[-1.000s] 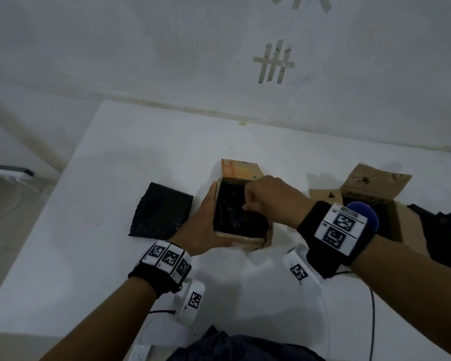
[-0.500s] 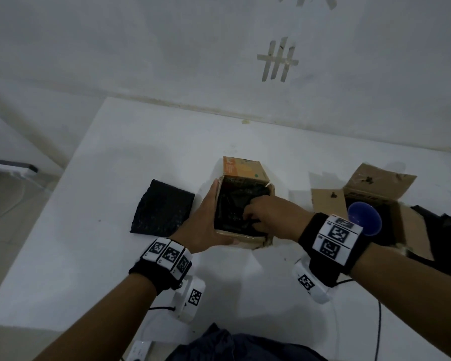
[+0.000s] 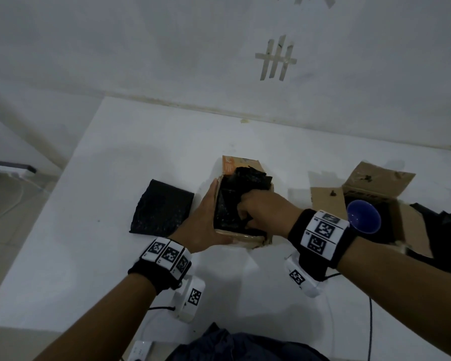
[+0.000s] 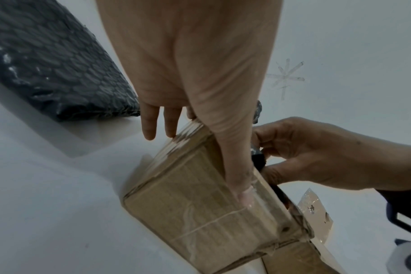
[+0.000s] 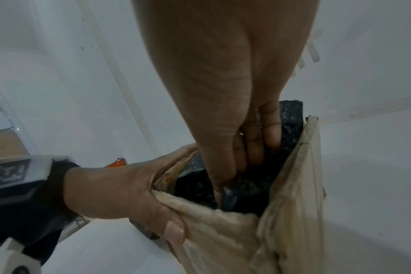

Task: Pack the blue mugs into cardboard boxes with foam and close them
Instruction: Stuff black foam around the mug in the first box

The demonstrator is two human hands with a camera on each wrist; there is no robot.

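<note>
- Our left hand braces the middle cardboard box on the desk, fingers straight along its wall.
- Right hand grip pinches black foam inside it.
- Blue mug sits in the open box at 3 o'clock.
- Spare foam sheet lies at 9 o'clock.

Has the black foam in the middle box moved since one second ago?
Yes. The right hand grips the black foam; its far edge now stands above the cardboard box, against the orange flap.
</note>
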